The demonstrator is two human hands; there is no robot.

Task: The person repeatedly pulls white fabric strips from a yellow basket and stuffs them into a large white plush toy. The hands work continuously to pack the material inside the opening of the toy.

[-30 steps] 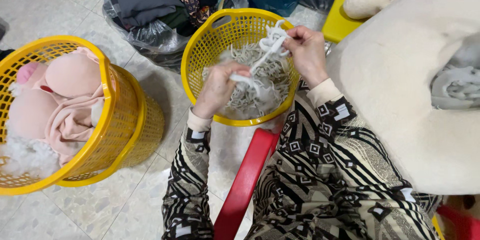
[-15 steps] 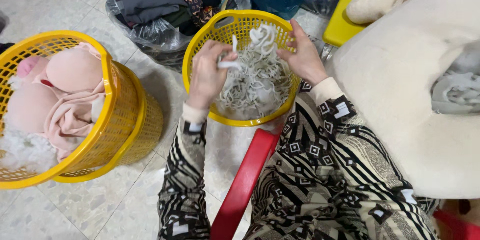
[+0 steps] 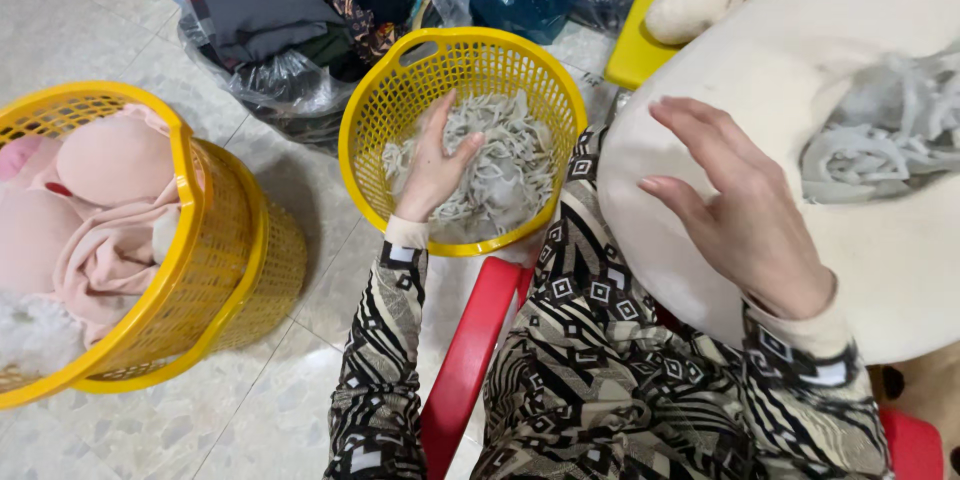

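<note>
My left hand [image 3: 436, 164] hovers open inside a yellow round basket [image 3: 372, 100] that holds a heap of whitish stuffing strips [image 3: 500, 160]; its fingers are spread just over the strips. My right hand [image 3: 738, 202] is open, fingers apart, above a large cream plush body [image 3: 700, 60] lying on my lap. A hole in that plush shows grey-white stuffing strips [image 3: 880, 135] to the right of my right hand. Neither hand holds anything.
A second yellow basket [image 3: 215, 240] at the left holds a pink plush toy [image 3: 110, 180] and white fluff. Clear bags of dark clothes [image 3: 270, 10] lie behind the baskets. A red stool edge [image 3: 465, 360] runs between my knees. A yellow stool [image 3: 655, 20] stands at the back.
Both hands have let go of the white strips over the basket. My right hand has swung right onto the cream plush; my left hand has opened and lowered into the basket.
</note>
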